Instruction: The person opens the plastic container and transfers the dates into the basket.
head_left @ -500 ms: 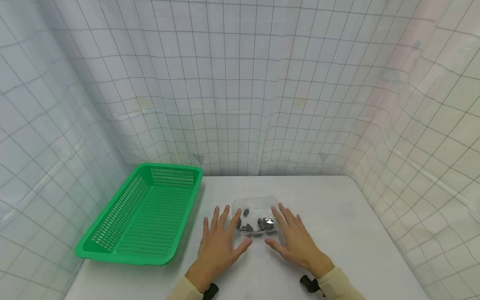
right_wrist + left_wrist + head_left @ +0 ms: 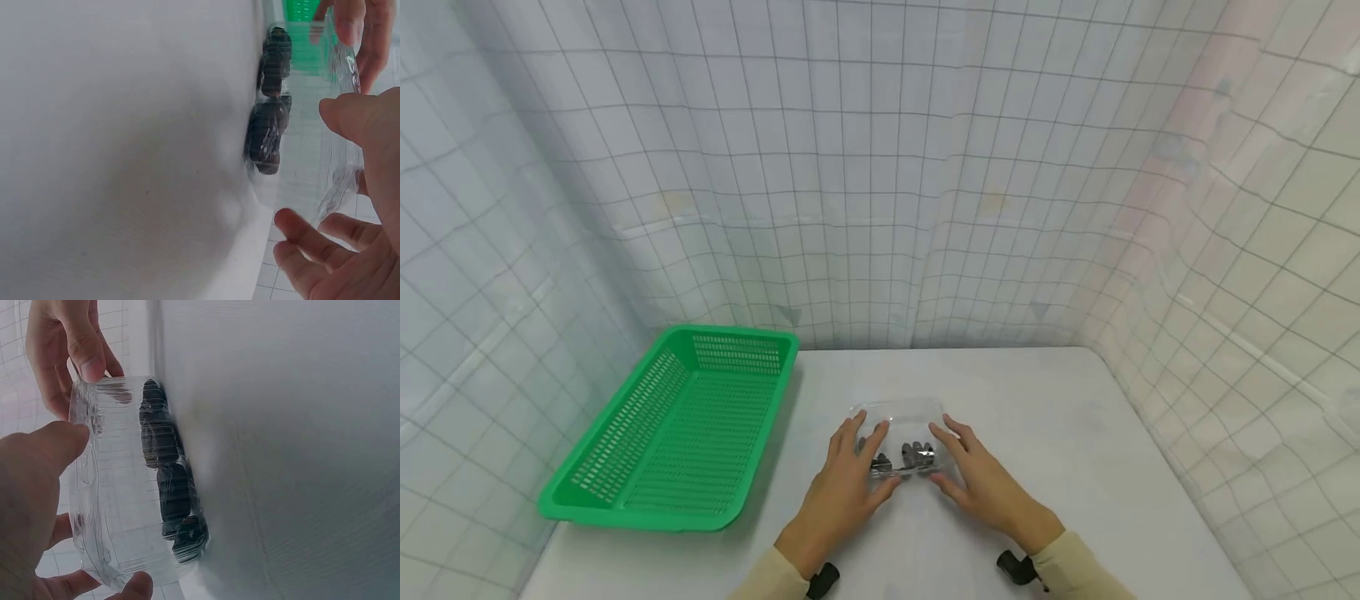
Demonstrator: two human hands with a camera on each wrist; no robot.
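Note:
A clear plastic box with a lid sits on the white table between both hands. Several dark oblong pieces lie along its bottom; what kind they are is not plain. My left hand holds the box's left side, its thumb at the near upper edge and its other fingers bent around the left corner. On the opposite side, my right hand grips the right end, thumb at the near rim. In the wrist views the lid rim is creased, and the dark pieces rest low, close to the table.
A green slotted basket stands on the left of the white table, with no contents seen inside. Grid-patterned white curtains surround the table at the back and both sides.
Both hands have drawn in, from spread fingers to fingers bent against the box. The dark pieces appear slightly shifted inside; the whole scene has moved a little to the left in view.

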